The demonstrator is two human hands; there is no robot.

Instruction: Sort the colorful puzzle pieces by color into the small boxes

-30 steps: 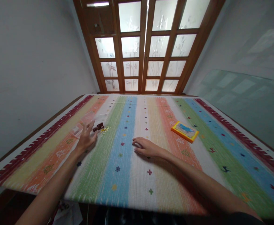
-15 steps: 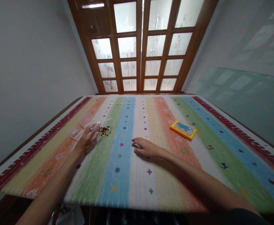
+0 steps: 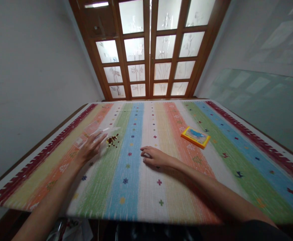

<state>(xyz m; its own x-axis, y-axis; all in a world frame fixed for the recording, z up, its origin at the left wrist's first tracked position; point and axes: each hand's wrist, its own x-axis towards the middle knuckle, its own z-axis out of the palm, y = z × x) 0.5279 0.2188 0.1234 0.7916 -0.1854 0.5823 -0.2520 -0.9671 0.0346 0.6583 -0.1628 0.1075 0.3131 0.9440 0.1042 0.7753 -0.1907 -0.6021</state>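
On the left of the striped tablecloth (image 3: 132,174), my left hand (image 3: 91,147) has its fingers on a clear plastic bag (image 3: 110,130) and seems to grip it. Part of the bag sticks out to the right past the fingertips. Close by those fingertips lies a loose pile of small dark brown and gold pieces (image 3: 112,140), too small to name. Near the table's middle, my right hand (image 3: 158,157) rests on the cloth with loosely bent fingers, thumb and forefinger apart. Nothing can be made out in it.
Beyond my left hand lies a clear plastic box (image 3: 86,132), partly hidden by the hand. A flat yellow box (image 3: 196,137) with a blue picture sits to the right of my right hand. Wooden doors (image 3: 148,63) with frosted panes stand past the table's far edge.
My left hand has shifted slightly left and its fingers look more spread. More of the small brown and gold pieces shows beside it. My right hand has stayed put.
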